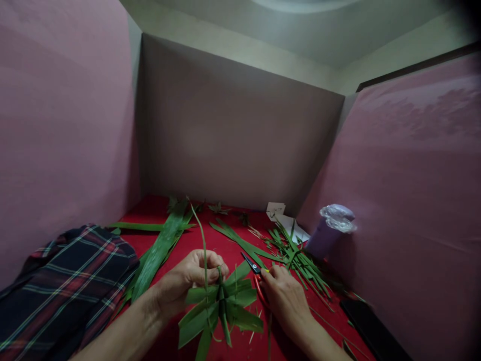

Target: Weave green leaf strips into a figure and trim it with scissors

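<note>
My left hand [195,273] is closed in a pinch at the top of a folded green leaf figure [221,303]. The figure has several broad, blunt-cut leaf strips fanned out on both sides of a narrow rolled middle. A long thin stem [203,230] rises past my left fingers and curves over. On the right, my right hand [283,296] is closed over the handles of scissors [257,276] with dark blades and red and yellow grips. The blades point up and left, beside the figure. My palm hides part of the grips.
Long green leaves [160,250] lie at left on the red cloth [229,240]. A pile of cut strips [300,258] lies at right, near a purple container [325,233] with clear plastic on top. Plaid fabric [80,281] sits far left; a black flat object [372,328] lies right.
</note>
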Demonstrator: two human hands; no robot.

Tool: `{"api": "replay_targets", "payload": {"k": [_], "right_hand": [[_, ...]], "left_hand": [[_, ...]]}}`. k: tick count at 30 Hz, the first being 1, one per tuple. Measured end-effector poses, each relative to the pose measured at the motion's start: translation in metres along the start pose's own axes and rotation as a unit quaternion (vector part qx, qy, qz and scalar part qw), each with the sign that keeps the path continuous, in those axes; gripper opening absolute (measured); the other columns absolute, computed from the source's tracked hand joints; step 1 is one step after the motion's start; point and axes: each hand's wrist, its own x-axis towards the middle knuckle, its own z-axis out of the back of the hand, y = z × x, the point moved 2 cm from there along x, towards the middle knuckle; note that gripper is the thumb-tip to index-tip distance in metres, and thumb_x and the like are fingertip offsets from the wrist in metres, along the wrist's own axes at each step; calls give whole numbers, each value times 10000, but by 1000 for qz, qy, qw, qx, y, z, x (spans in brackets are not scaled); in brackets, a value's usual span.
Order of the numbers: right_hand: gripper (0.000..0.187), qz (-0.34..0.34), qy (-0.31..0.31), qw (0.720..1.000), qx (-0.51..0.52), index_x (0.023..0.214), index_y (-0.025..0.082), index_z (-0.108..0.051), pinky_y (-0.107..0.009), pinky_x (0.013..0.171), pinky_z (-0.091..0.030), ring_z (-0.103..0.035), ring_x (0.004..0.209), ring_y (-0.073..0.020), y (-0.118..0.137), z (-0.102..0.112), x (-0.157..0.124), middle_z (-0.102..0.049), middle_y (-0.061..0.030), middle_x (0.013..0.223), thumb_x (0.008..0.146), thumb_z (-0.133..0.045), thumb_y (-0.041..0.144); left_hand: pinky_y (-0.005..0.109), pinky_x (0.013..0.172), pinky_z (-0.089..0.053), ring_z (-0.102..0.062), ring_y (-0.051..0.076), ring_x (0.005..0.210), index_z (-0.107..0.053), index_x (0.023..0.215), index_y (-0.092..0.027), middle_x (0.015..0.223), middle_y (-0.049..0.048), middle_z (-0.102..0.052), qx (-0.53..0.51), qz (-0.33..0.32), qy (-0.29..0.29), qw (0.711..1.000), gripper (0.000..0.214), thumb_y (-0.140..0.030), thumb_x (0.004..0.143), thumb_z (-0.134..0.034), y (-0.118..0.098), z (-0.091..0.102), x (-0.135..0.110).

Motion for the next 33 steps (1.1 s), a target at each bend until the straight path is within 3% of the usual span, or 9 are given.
{"api": "replay_targets", "payload": {"k": [3,6,8,13,16,21,25,28,33], "right_hand": [[150,2,-34,999,32,865,184,-651,-329,686,-391,-528,812,-254,3,17,3,-593,-107,845,838,-504,169],[213,-5,-62,975,213,894,188,-662,-322,710,-406,-541,817,-228,7,32,8,-602,-91,863,875,-452,215],[301,-37,-43,912,405,903,179,-668,-296,677,-431,-563,761,-200,11,35,12,-619,-72,814,903,-417,344],[550,-70,97,684,720,885,138,-666,-270,558,-454,-587,659,-190,34,25,13,-631,-73,715,818,-407,618],[624,-53,108,619,776,850,130,-658,-251,512,-427,-573,591,-171,46,19,11,-624,-74,684,762,-407,695],[700,-40,84,622,777,812,140,-641,-251,480,-399,-508,492,-137,45,3,5,-610,-58,661,652,-423,785],[810,-105,84,616,776,769,138,-654,-255,458,-395,-532,492,-159,35,-10,-2,-614,-77,640,625,-286,846],[791,-92,78,666,736,671,137,-659,-248,458,-379,-497,468,-148,33,-9,-8,-571,-65,558,730,-207,784],[578,64,12,770,635,644,159,-650,-256,541,-406,-498,564,-158,45,5,-14,-543,-43,604,765,-419,675]], "left_hand": [[248,629,-408,-542,125,652,-651,649,-142,673,21,-589,2,-6,-7,1000,125,-197,610,-757,-1,-1,0],[250,603,-416,-547,125,619,-650,642,-133,642,18,-585,8,-9,-14,1000,157,-227,602,-769,-1,2,0],[254,603,-428,-564,128,612,-653,658,-132,662,24,-610,3,-17,-42,999,162,-226,601,-772,0,6,2],[256,597,-450,-596,134,584,-670,707,-114,675,50,-659,1,-10,-91,996,151,-206,625,-758,0,8,3],[242,593,-452,-600,128,579,-674,700,-121,660,40,-662,2,-9,-97,995,157,-205,608,-770,-2,3,3],[238,580,-452,-602,131,573,-681,694,-126,656,42,-668,36,-16,-114,993,175,-224,589,-781,-2,1,3],[229,559,-448,-597,122,549,-680,709,-128,647,36,-667,32,-15,-131,991,180,-216,588,-780,-2,4,5],[220,553,-446,-598,115,539,-671,688,-130,633,28,-666,3,-18,-150,989,168,-196,581,-782,-2,5,7],[222,574,-447,-597,112,544,-662,663,-136,628,18,-663,-13,-31,-177,984,146,-174,579,-776,-1,11,8]]}}
